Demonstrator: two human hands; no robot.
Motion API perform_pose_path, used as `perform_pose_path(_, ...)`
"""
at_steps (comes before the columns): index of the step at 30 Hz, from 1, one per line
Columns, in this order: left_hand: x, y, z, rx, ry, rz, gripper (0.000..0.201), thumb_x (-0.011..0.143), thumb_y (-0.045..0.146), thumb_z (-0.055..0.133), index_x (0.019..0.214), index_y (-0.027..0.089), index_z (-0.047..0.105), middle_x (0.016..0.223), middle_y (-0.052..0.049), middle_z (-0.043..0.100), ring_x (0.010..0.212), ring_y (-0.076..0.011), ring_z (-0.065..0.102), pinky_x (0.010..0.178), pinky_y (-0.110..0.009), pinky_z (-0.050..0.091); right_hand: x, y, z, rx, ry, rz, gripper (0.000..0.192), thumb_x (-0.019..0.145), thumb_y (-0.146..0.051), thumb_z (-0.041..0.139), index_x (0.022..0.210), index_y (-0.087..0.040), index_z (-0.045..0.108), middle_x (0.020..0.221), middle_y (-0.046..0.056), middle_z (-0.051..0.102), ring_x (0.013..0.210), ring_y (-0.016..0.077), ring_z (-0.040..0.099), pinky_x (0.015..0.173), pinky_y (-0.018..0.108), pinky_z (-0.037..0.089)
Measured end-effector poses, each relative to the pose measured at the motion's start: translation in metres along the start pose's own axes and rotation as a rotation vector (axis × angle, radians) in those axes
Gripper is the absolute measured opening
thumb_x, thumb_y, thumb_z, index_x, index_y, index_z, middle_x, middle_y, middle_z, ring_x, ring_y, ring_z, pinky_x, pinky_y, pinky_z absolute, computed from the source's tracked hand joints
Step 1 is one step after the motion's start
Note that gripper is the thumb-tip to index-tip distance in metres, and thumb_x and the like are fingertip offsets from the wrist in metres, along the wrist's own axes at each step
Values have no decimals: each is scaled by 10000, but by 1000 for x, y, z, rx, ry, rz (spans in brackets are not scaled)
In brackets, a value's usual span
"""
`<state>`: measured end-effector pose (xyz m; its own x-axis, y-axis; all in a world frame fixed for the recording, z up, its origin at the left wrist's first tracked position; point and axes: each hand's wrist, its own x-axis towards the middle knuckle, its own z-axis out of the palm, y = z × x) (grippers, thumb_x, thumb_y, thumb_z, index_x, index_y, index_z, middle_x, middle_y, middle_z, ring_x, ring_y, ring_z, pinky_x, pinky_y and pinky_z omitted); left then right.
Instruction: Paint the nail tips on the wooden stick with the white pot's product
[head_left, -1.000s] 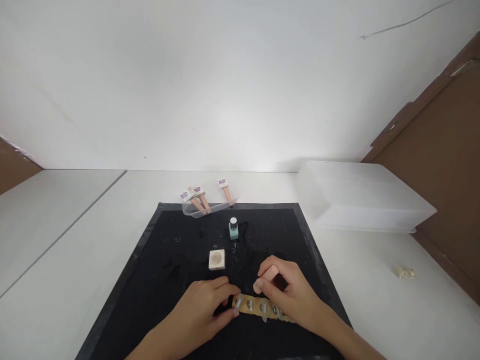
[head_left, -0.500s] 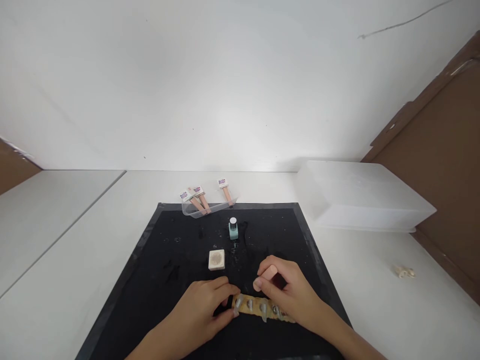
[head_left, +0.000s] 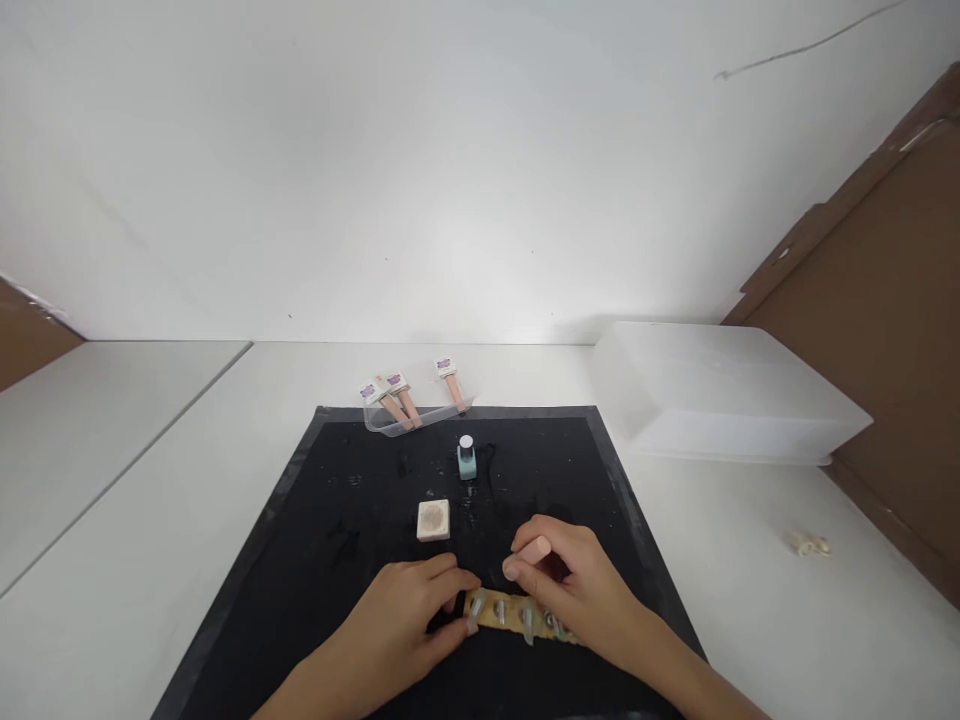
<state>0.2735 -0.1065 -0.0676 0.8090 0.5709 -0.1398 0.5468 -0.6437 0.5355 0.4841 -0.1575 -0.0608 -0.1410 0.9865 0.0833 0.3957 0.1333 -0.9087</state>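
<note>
I watch yellow strip (head_left: 514, 612) toward mat's (head_left: 300, 560) near edge | left hand (head_left: 416, 608) pinches its left end; slack could let it slide | right hand (head_left: 583, 592) grips pink stick (head_left: 535, 550); a slip could scuff the strip | bottle (head_left: 466, 464), toward far edge, might tip if bumped

The left hand (head_left: 409, 615) and right hand (head_left: 581, 585) obstruct the near middle of the black mat (head_left: 375, 470); farther stand a square cream block (head_left: 433, 520) and small pale-teal bottle (head_left: 466, 463), with open lanes left and right. A translucent white plastic box (head_left: 735, 400) bars the far right.
</note>
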Motion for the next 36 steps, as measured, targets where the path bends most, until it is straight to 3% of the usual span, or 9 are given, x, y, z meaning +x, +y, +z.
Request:
perform_pose_path(3, 0, -1, 0, 0, 4, 0, 240, 814, 166, 592, 1038, 245, 626, 785, 21, 622, 590, -121, 565, 515, -212, 346, -1, -2, -1, 43, 9, -13, 179, 863, -303, 590, 726, -190, 564, 619, -24, 554, 555, 122, 495, 523, 227, 384)
perform_pose_path(9, 0, -2, 2, -7, 6, 9, 221, 822, 182, 586, 1030, 246, 622, 788, 21, 622, 622, -124, 588, 523, -206, 354, -2, -6, -1, 46, -121, -10, 173, 841, -312, 623, 737, -179, 582, 599, -38, 545, 510, 96, 463, 467, 197, 348)
perform_pose_path(19, -1, -2, 1, -7, 6, 6, 257, 819, 191, 585, 1067, 252, 601, 792, 25, 624, 588, -120, 557, 522, -214, 348, 0, 2, -1, -11, 79, -30, 151, 871, -302, 577, 765, -195, 567, 578, -30, 548, 530, 127, 500, 509, 232, 392)
perform_pose_path(22, -1, -2, -1, -30, 6, 6, 318, 802, 186, 600, 1110, 263, 580, 797, 31, 621, 589, -117, 553, 528, -211, 352, -1, 0, -2, -3, 97, -23, 171, 869, -306, 573, 740, -195, 559, 575, -23, 565, 523, 130, 511, 500, 233, 394)
perform_pose_path(27, -3, -3, -10, -53, 11, -18, 223, 815, 195, 589, 1027, 258, 616, 769, 28, 603, 583, -112, 554, 512, -202, 353, -1, -2, -3, 22, 73, -31, 164, 875, -299, 557, 750, -193, 571, 618, 8, 632, 564, 147, 574, 493, 235, 407)
perform_pose_path(32, -8, -7, -14, -86, 110, 77, 195, 864, 176, 510, 1016, 238, 614, 734, 8, 587, 594, -115, 570, 520, -198, 389, 0, -4, -4, 33, 91, -38, 187, 862, -274, 554, 692, -196, 563, 648, 18, 655, 592, 153, 603, 535, 244, 449)
perform_pose_path(36, -9, -10, -11, -37, 297, 199, 173, 898, 155, 473, 1001, 214, 599, 704, -8, 582, 589, -126, 558, 521, -218, 394, 0, -6, -4, 41, 98, -39, 172, 854, -270, 558, 698, -198, 560, 618, 10, 659, 568, 149, 597, 528, 242, 451)
